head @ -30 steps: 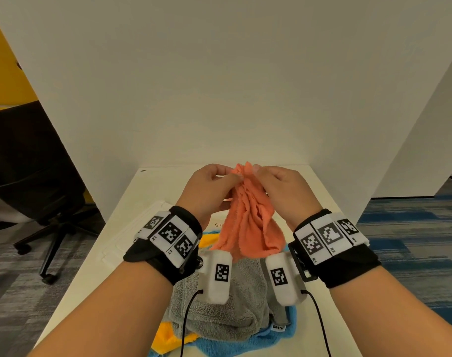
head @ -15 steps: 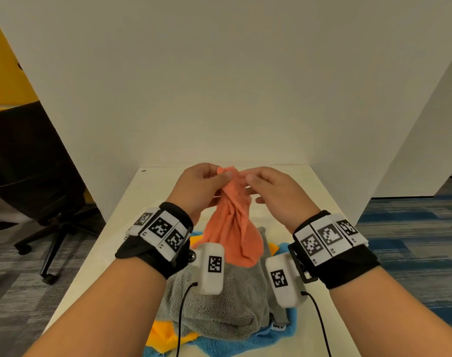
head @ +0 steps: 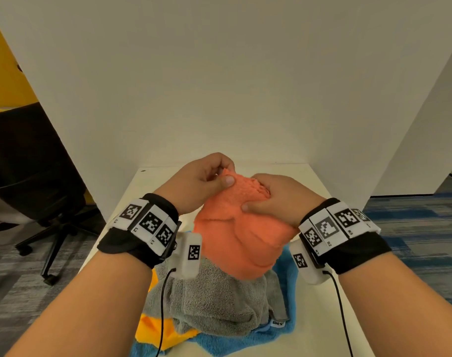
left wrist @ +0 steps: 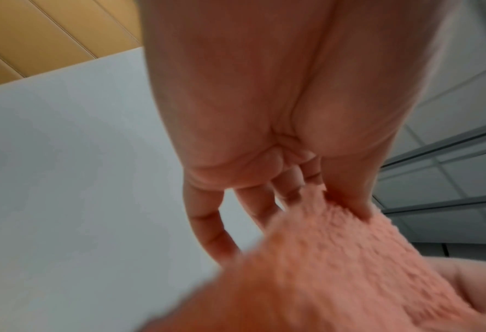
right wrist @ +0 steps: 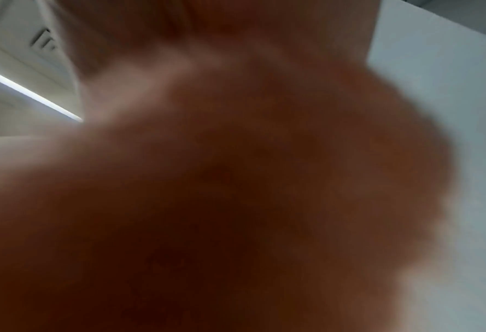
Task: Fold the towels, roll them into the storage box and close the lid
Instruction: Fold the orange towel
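Hanging mid-frame, the orange towel [head: 241, 235] is trailing downward from its top edge, which the left hand [head: 199, 185] is pinching and the right hand [head: 279, 199] is gripping alongside.

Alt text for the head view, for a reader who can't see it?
Both hands hold an orange towel bunched above a white table: the left hand pinches its top edge, the right hand grips beside it. Below lie a grey towel, a blue towel and a yellow towel.
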`<state>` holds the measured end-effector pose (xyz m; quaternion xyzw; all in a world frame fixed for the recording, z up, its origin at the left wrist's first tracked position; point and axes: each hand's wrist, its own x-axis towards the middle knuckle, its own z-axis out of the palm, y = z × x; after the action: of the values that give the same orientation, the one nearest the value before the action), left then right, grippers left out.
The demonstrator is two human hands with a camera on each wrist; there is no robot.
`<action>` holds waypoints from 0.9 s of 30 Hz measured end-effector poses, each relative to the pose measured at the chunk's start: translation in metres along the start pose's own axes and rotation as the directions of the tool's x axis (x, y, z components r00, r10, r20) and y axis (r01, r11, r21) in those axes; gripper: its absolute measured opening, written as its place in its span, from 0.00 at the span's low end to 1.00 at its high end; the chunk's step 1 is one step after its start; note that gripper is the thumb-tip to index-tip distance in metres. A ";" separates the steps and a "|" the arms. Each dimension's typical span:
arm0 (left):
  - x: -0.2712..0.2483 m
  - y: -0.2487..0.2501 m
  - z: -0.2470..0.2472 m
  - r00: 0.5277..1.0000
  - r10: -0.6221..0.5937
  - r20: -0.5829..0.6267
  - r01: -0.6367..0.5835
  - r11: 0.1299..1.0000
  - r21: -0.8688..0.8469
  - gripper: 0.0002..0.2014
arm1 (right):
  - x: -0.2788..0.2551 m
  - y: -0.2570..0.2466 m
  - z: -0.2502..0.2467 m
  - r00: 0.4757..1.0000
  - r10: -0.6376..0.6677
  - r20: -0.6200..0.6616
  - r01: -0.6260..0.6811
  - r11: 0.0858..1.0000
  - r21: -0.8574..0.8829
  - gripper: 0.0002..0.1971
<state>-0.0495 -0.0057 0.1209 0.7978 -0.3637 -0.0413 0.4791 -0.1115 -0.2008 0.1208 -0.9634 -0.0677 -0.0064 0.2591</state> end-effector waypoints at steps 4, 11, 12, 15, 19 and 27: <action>0.001 -0.006 0.002 0.983 -0.039 -0.178 0.032 0.998 -0.046 0.02 | 0.000 0.003 0.004 0.999 0.007 -0.045 -0.005 0.998 0.057 0.11; -0.004 -0.010 0.002 0.976 -0.218 0.007 0.217 0.973 0.077 0.24 | 0.001 0.007 -0.003 0.973 -0.024 -0.227 0.063 0.984 0.165 0.08; -0.004 -0.011 0.004 0.972 -0.234 0.029 0.229 0.966 0.123 0.19 | 0.002 0.007 -0.004 0.973 -0.040 -0.225 0.078 0.983 0.164 0.09; -0.005 -0.013 0.006 0.965 -0.259 0.041 0.251 0.958 0.135 0.09 | 0.002 0.007 -0.006 0.970 -0.069 -0.232 0.098 0.988 0.119 0.11; -0.006 -0.019 -0.002 0.962 -0.267 -0.049 0.268 0.963 0.014 0.16 | 0.002 0.015 -0.008 0.939 -0.062 -0.338 0.066 0.998 0.001 0.14; -0.003 -0.044 -0.007 0.846 -0.316 -0.429 0.292 0.949 -0.122 0.12 | 0.002 0.017 -0.014 0.845 -0.019 -0.535 0.091 0.990 0.110 0.14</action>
<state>-0.0251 0.0130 0.0886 0.8209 -0.1128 0.0567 0.5570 -0.1066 -0.2223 0.1249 -0.9024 -0.0212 -0.2762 0.3302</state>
